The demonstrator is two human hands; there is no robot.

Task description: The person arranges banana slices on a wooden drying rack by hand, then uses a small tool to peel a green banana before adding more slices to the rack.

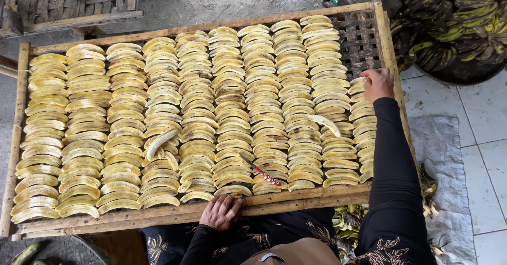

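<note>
I look down on one long wooden-framed drying tray with a woven bamboo base [21,138], filling most of the frame. On it I count ten columns of flat, yellow, lengthwise banana slices [195,112], overlapped like shingles; the tenth, at the far right, is shorter and starts lower, leaving a bare patch of weave [362,38] in the upper right corner. Two paler peeled banana pieces lie loose on top — one left of centre [160,143], one right of centre [325,124]. One small knife with a red handle [262,173] lies on the slices near the lower edge, nobody touching it.

My left hand [221,212] rests at bottom centre on the tray's near rail, fingers spread flat and released, holding nothing. My right hand [378,84], in a black sleeve, is at the right, at the top of the short column; its fingers curl down onto the topmost slice, though I cannot tell whether they grip it.

A heap of green-yellow banana bunches [454,22] fills the upper right, and banana peels [348,220] lie at the lower right.
</note>
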